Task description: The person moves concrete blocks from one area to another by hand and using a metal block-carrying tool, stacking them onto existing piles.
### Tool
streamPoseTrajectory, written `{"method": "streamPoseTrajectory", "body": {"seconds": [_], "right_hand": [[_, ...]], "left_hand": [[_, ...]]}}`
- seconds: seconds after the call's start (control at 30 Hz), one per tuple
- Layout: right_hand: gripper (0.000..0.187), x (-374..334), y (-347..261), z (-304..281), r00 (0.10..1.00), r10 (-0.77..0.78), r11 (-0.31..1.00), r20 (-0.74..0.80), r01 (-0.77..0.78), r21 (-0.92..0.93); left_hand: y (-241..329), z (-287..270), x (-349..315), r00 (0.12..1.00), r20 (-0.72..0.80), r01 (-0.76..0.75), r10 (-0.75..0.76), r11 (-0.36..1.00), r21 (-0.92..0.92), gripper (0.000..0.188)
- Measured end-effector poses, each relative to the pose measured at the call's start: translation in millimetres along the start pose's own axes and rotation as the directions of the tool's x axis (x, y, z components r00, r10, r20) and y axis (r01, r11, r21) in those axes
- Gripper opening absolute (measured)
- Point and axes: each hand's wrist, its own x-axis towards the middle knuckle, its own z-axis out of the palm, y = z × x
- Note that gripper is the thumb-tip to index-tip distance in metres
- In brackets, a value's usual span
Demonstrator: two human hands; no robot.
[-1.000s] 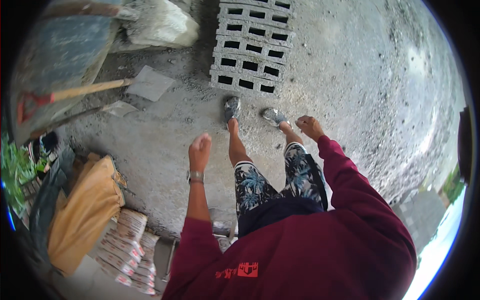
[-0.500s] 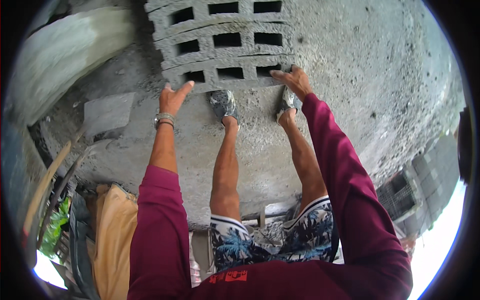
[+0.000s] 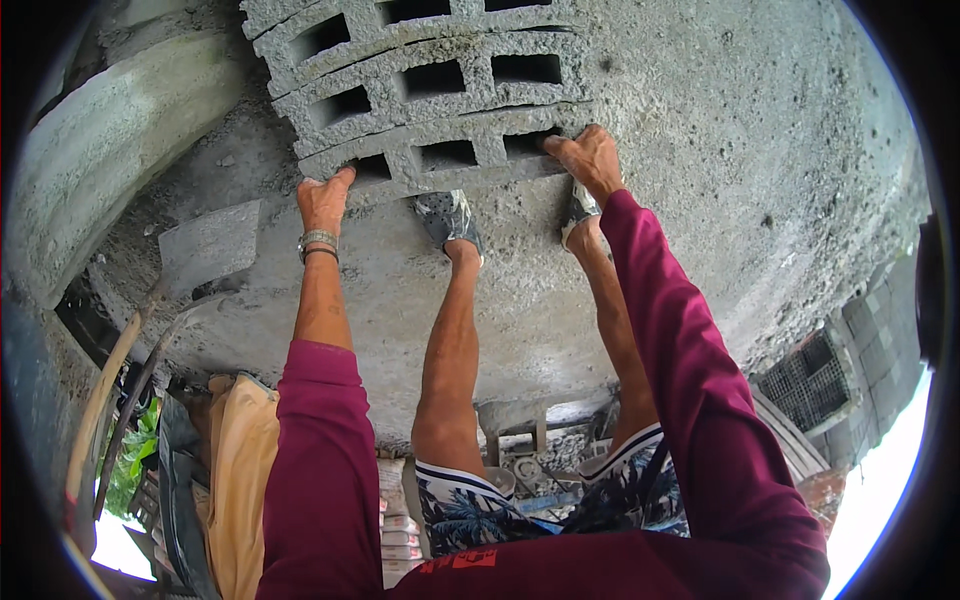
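Observation:
Several grey hollow concrete blocks lie side by side in a row on the ground at the top of the view, their rectangular holes facing up. The nearest concrete block point(image 3: 405, 170) is held at its two ends. My left hand point(image 3: 323, 202) is closed round its left end, thumb by the edge of the left hole. At the other end my right hand point(image 3: 594, 162) grips with the thumb at the right hole and the fingers over the outer side. Undersides of the fingers are hidden. Beneath its near edge stand my dark, cement-smeared shoes point(image 3: 447, 218).
A shovel blade point(image 3: 210, 243) lies left of me, near long wooden handles point(image 3: 105, 385). A curved concrete form point(image 3: 140, 120) bounds the upper left. Yellow-tan cloth point(image 3: 243, 480) and stacked sacks point(image 3: 400, 535) are low in view. At right are a mesh screen point(image 3: 805, 383) and stacked blocks point(image 3: 880, 320).
My left hand has moved outward and closed on the block's left end. My right hand stays at the right end. The blocks appear slightly larger and further left in view.

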Motion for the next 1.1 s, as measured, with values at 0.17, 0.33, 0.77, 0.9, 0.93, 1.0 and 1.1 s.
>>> {"method": "streamPoseTrajectory", "body": {"seconds": [0.17, 0.33, 0.77, 0.9, 0.93, 1.0, 1.1], "right_hand": [[0.050, -2.3, -0.1, -0.1, 1.000, -0.031, 0.999, 0.004, 0.030, 0.039], [0.042, -9.0, 6.7, -3.4, 0.995, -0.101, 0.988, -0.014, 0.101, 0.116], [0.042, -168.9, 43.9, -112.9, 0.999, 0.010, 0.982, 0.039, -0.017, 0.187], [0.039, -180.5, 18.3, -154.0, 0.999, 0.034, 0.984, 0.001, -0.034, 0.176], [0.035, -176.9, 9.6, -163.7, 0.998, 0.055, 0.986, 0.011, -0.056, 0.155], [0.033, -159.1, 4.5, -168.5, 0.999, 0.021, 0.972, -0.027, -0.014, 0.236], [0.045, -125.1, -7.7, -174.8, 0.992, -0.027, 0.953, -0.121, 0.062, 0.295]], "left_hand": [[-2.6, 3.9, -2.5, 0.996, -0.065, -0.054, 0.052, 0.998, -0.027, 0.037], [-20.3, -6.8, -28.8, 0.985, -0.161, -0.048, 0.062, 0.995, 0.090, 0.045], [60.1, -66.5, -228.7, 0.987, -0.118, -0.116, 0.111, 0.993, -0.039, 0.022], [118.8, -78.0, -232.5, 0.989, -0.075, -0.129, 0.125, 0.990, -0.059, 0.017], [129.3, -76.7, -228.3, 0.977, -0.105, -0.196, 0.187, 0.976, -0.090, 0.018], [149.8, -70.8, -208.8, 0.936, -0.168, -0.335, 0.311, 0.931, -0.146, 0.020], [180.5, -65.0, -178.0, 0.913, -0.164, -0.392, 0.375, 0.916, -0.086, 0.022]]}}
